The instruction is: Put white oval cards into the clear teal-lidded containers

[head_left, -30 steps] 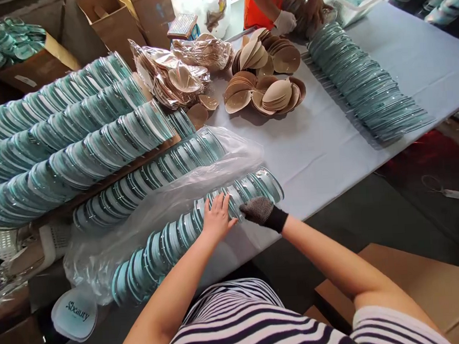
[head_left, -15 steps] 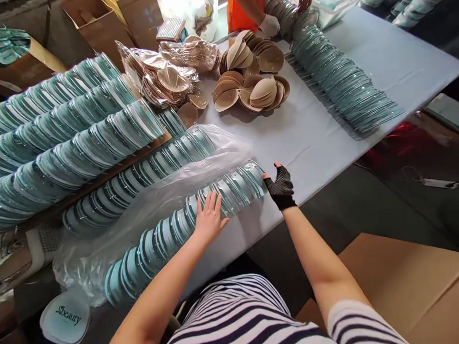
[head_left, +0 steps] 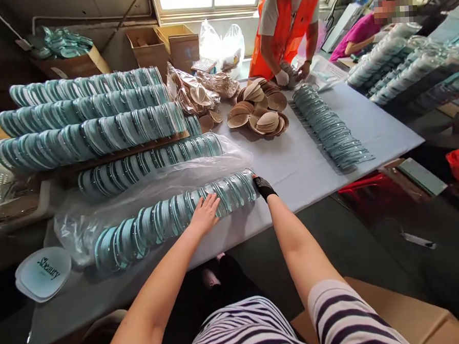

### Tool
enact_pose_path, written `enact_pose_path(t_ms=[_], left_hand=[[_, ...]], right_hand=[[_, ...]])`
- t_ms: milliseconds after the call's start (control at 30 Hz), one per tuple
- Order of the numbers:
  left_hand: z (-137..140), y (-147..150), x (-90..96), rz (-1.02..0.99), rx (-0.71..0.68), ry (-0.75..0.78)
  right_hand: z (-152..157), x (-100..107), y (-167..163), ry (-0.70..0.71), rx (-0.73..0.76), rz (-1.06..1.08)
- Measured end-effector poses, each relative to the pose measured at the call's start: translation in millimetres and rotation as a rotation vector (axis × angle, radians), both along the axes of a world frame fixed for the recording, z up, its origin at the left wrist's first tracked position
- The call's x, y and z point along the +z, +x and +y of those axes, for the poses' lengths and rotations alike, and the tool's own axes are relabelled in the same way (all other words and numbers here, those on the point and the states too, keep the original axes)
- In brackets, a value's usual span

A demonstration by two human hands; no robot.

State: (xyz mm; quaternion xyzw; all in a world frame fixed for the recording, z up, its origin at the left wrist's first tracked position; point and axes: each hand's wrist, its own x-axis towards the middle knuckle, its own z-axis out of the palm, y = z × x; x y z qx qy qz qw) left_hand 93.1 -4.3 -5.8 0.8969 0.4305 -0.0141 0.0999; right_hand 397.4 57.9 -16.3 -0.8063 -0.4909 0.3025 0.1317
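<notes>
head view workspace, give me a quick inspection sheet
surface: long table under a pale cloth
job's things: near row of teal packs, partly under a clear plastic bag
clutter: more teal rows, tan cups, one loose pack
grippers: left hand flat on the row; gloved right hand at its end
cables: nothing seen
surroundings: cardboard boxes, person in orange vest

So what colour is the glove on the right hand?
Black glove, seen in the head view.
</notes>
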Motion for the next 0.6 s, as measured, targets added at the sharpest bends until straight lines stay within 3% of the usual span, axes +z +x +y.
enact_pose_path(t_ms=[100, 200, 267, 333, 400, 600], left_hand=[[-1, 11, 9.9, -0.01, 0.12, -0.037], [3, 32, 17.9, -0.051, 0.193, -0.021], [11, 52, 19.8, -0.076, 0.198, -0.018], [21, 73, 17.8, -0.083, 0.229, -0.029], [31, 88, 12.4, -0.082, 0.284, -0.047], [38, 97, -2.9, -0.104, 0.338, -0.054]], right_hand=[[-2, 14, -3, -0.016, -0.002, -0.078], [6, 37, -11, 0.086, 0.055, -0.253], [23, 52, -22, 0.067, 0.297, -0.396], [47, 63, -36, -0.064, 0.612, -0.464], [72, 65, -52, -0.2, 0.822, -0.452], [117, 49, -87, -0.355, 1.093, -0.403]])
